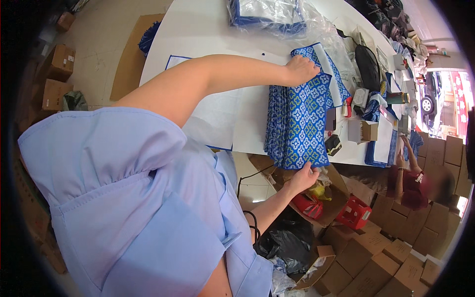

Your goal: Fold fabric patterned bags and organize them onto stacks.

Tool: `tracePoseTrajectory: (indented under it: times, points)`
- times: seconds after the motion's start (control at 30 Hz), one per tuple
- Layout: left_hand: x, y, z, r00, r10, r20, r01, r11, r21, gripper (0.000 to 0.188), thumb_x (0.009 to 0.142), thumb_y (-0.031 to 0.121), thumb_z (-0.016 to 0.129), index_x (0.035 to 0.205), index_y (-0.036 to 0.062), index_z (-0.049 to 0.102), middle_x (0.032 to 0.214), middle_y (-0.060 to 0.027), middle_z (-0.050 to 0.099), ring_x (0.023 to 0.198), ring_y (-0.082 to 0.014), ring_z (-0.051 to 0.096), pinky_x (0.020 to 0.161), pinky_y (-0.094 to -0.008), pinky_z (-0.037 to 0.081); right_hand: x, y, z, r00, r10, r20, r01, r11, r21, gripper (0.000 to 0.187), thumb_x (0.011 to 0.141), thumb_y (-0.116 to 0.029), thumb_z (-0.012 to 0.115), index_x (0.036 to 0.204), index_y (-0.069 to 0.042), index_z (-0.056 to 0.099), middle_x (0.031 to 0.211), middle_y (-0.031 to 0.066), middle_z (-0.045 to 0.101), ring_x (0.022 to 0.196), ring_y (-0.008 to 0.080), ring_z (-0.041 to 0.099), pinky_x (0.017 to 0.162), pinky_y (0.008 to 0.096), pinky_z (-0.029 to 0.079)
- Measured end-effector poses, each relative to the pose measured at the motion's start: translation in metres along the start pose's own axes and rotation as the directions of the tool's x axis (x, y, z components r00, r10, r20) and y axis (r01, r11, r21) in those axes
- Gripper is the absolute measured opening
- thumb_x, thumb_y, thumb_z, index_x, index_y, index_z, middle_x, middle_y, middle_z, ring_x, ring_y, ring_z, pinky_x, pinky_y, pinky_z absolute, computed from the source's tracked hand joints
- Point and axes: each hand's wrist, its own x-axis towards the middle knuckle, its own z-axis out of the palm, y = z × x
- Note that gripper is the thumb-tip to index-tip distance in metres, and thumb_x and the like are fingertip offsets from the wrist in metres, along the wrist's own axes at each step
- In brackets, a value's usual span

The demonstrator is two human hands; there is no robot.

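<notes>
A thick stack of blue patterned cloth pieces (276, 126), with white and green flower motifs, lies along the edge of the white table (252, 106). On top is a patterned cloth piece (307, 116). My left hand (302, 71) has its fingers curled at the far end of this piece. Close to the table edge, my right hand (303, 179) pinches its near corner between thumb and fingers. Just right of my left hand, another cloth piece (335, 81) lies partly turned over, showing a white underside. Under my left forearm is a white cloth (210, 121) with blue edging.
Clear plastic (316, 22) wraps blue-edged pieces at the far side. A black bag (367, 67) and small boxes (363, 131) line the table's right. Below stand an open carton (339, 190), a red plastic stool (354, 212) and stacked cartons (386, 265). A co-worker (410, 185) works at right.
</notes>
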Motion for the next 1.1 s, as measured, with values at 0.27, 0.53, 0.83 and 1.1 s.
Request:
tracePoseTrajectory:
  times: [0.27,0.53,0.83,1.1]
  points:
    - [-0.008,0.005,-0.010,0.976,0.129,-0.174,-0.101,0.982,0.163,0.027,0.073,0.013,0.044,0.099,0.0106,0.050,0.092,-0.0058,0.049,0.087,-0.0180,0.049,0.071,-0.0319,0.039,-0.030,-0.055,0.017,0.978,-0.201,-0.048,0.076,0.566,-0.821,0.043,0.077,-0.026,0.055,0.111,-0.003,0.040,0.101,0.0183,0.050,0.086,0.0323,0.051,0.073,0.0366,0.041]
    - [-0.049,0.054,-0.035,0.984,0.180,0.007,-0.178,0.979,-0.100,0.040,0.079,0.032,0.046,0.113,0.0098,0.043,0.123,-0.0139,0.035,0.115,-0.0294,0.032,0.096,-0.0434,0.022,-0.042,-0.030,0.026,0.735,-0.346,0.583,0.615,-0.022,-0.789,0.049,0.082,-0.039,0.043,0.121,-0.011,0.038,0.130,0.0150,0.028,0.118,0.0351,0.025,0.094,0.0553,0.015]
    - [-0.154,0.002,-0.055,0.953,0.299,0.037,-0.279,0.923,-0.266,0.053,0.078,0.032,0.049,0.125,0.0120,0.031,0.132,-0.0135,0.024,0.124,-0.0279,0.017,0.100,-0.0436,0.014,-0.081,0.010,0.045,0.186,-0.364,0.913,0.974,0.193,-0.121,0.060,0.068,-0.026,0.062,0.122,-0.016,0.037,0.129,0.0119,0.031,0.117,0.0324,0.028,0.095,0.0456,0.023]
    - [-0.405,-0.070,-0.138,0.842,0.043,0.537,0.021,0.993,-0.112,0.053,0.074,0.019,0.051,0.123,0.0093,0.031,0.133,-0.0114,0.022,0.124,-0.0274,0.018,0.101,-0.0415,0.015,-0.055,0.084,0.049,0.019,-0.233,0.972,0.976,0.217,0.032,0.060,0.064,-0.004,0.058,0.120,-0.017,0.040,0.128,0.0058,0.033,0.116,0.0306,0.031,0.097,0.0420,0.024]
